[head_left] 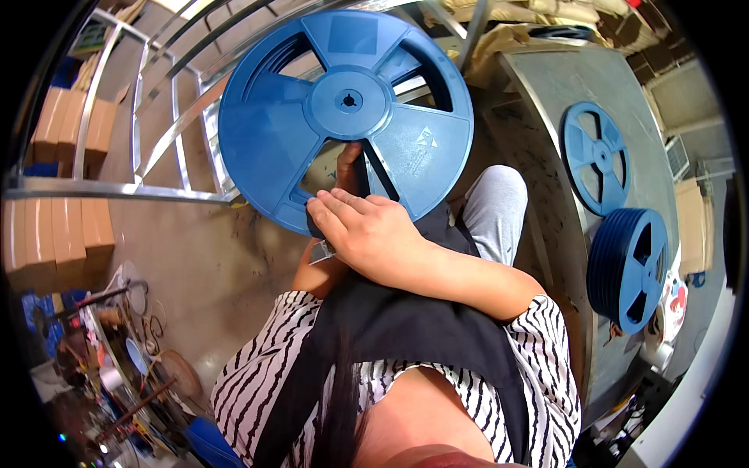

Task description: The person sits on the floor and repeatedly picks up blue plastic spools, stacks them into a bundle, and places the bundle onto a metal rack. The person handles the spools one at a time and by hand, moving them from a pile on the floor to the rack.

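Observation:
A large blue plastic reel (421,156) stands in front of me, its round hub and cut-out windows facing me. My right hand (359,230) lies across its lower rim, fingers close together and pointing left; the thumb is hidden. Part of my left hand (348,168) shows through the lower window, at the inner side of the reel, with the fingers bent; the rest is covered by the rim and my right hand. Beside my left wrist is a small shiny, squarish piece (321,251), which I cannot make out.
At right, a grey metal table (538,86) carries a single blue reel flange (597,156) and a stack of blue flanges (628,269). A silver metal frame rack (117,187) rises at left, with brown cartons (58,226) behind it. Tools and clutter (125,359) fill the lower left.

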### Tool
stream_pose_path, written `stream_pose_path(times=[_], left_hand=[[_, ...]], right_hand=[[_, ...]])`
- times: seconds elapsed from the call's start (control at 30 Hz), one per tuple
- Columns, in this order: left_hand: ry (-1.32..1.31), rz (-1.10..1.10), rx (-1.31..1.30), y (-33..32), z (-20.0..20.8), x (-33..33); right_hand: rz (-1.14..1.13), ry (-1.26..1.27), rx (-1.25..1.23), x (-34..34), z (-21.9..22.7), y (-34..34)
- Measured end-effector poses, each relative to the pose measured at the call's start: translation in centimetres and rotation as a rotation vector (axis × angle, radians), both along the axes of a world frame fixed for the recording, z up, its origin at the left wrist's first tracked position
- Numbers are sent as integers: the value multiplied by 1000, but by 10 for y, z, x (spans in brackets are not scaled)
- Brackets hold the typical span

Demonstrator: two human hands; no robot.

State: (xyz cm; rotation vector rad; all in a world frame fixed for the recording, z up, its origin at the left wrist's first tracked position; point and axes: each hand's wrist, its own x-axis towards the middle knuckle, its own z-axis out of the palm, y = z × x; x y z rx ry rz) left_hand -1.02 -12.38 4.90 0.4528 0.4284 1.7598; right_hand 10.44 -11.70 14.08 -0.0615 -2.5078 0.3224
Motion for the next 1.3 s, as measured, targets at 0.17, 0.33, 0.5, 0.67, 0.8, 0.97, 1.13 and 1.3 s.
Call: stream_pose_path(times=[0.17, 0.33, 0.5, 0.67, 0.8, 0.97, 1.13, 1.3], left_hand=[[60, 93, -13, -14, 5, -12], [294, 290, -79, -29, 28, -28], [758, 730, -130, -34, 87, -91], [860, 938, -67, 0, 110, -209], [929, 977, 71, 41, 123, -287], [893, 873, 144, 121, 102, -389], [826, 601, 52, 203, 133, -419], [837, 263, 42, 263, 108, -485]], right_hand=[[62, -44, 26, -18, 0, -19], [161, -7, -23, -28, 14, -22], [349, 186, -192, -70, 51, -5], [407, 255, -470, -149, 76, 49], [404, 257, -610, -213, 76, 99], [361, 232, -899, -284, 57, 169], [432, 361, -1049, -339, 51, 252], [239, 451, -717, -334, 38, 285]])
